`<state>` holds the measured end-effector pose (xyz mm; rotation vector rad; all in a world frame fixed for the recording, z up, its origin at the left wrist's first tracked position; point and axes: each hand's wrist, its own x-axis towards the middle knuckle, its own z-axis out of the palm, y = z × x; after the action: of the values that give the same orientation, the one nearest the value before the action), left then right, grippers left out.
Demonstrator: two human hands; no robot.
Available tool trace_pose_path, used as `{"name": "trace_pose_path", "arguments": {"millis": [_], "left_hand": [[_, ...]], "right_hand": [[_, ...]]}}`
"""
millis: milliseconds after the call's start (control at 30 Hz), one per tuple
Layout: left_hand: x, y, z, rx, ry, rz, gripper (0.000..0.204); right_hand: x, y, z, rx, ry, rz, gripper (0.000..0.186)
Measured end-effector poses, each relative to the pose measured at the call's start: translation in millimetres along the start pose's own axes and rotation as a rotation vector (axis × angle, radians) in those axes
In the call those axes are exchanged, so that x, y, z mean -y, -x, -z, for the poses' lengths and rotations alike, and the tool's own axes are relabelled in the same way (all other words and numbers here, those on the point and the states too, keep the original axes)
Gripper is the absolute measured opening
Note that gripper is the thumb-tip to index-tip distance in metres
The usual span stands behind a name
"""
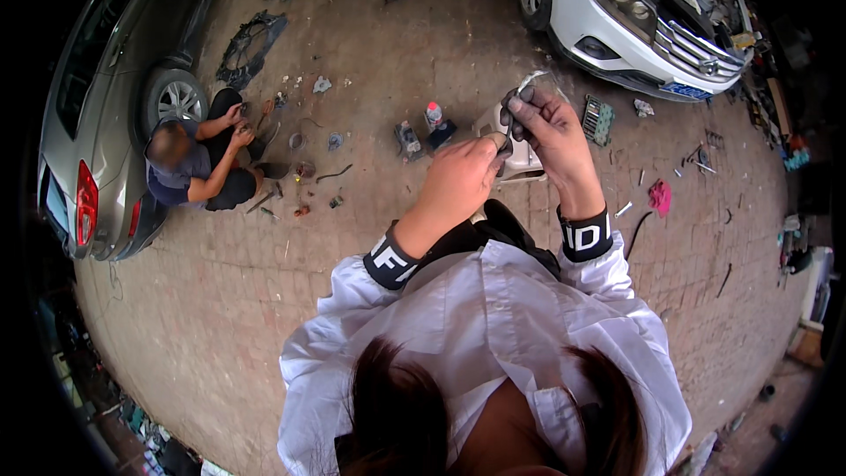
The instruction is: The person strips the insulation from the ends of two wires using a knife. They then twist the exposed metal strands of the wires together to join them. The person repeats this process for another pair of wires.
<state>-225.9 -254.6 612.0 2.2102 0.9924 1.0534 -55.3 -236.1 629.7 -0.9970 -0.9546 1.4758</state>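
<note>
Both my hands are raised in front of me, close together. My left hand (458, 178) is closed, its fingertips pinching the lower end of a thin dark piece like a wire or rod (508, 130). My right hand (553, 130) grips the upper end of the same piece between thumb and fingers, which are blackened with grime. The exact kind of part cannot be made out. A pale, shiny strip (532, 79) shows just above my right fingertips. Below and behind the hands stands a whitish plastic stool or box (522, 159), partly hidden by them.
A person (198, 154) squats at left beside a grey car (123, 123), handling something small. A white car (643, 31) with its bonnet up stands far right. On the brick floor lie a bottle (434, 115), a green tool tray (598, 119), a pink cloth (659, 197) and scattered parts.
</note>
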Motion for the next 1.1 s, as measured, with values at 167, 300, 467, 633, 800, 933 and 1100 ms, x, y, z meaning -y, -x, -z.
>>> {"name": "trace_pose_path", "arguments": {"millis": [167, 300, 467, 633, 800, 933, 1100], "left_hand": [[36.5, -7.5, -15.1, -0.010, 0.224, 0.074, 0.021], [63.2, -28.4, -20.2, 0.020, 0.650, 0.436, 0.022], [87.8, -48.9, -65.9, 0.153, 0.873, 0.642, 0.019], [129.1, -33.2, -134.2, 0.164, 0.897, 0.835, 0.013], [188.8, 0.7, -206.3, 0.115, 0.976, 1.049, 0.013], [225.1, 18.7, -265.1, -0.010, 0.998, 1.147, 0.008], [284.2, 48.4, -344.8, -0.056, 1.050, 1.314, 0.008]], "right_hand": [[-9.1, -5.5, 14.0, -0.019, 0.199, 0.050, 0.019], [-26.3, -7.2, 33.9, -0.027, 0.412, 0.034, 0.017], [-62.9, -4.9, 52.9, -0.094, 0.656, 0.068, 0.014], [-109.4, 3.5, 84.6, -0.228, 0.779, -0.129, 0.015], [-198.7, 11.8, 131.6, -0.238, 0.682, -0.255, 0.013], [-264.6, 2.9, 163.8, -0.325, 0.513, -0.363, 0.016], [-367.2, -5.2, 202.1, -0.480, 0.408, -0.493, 0.018]]}}
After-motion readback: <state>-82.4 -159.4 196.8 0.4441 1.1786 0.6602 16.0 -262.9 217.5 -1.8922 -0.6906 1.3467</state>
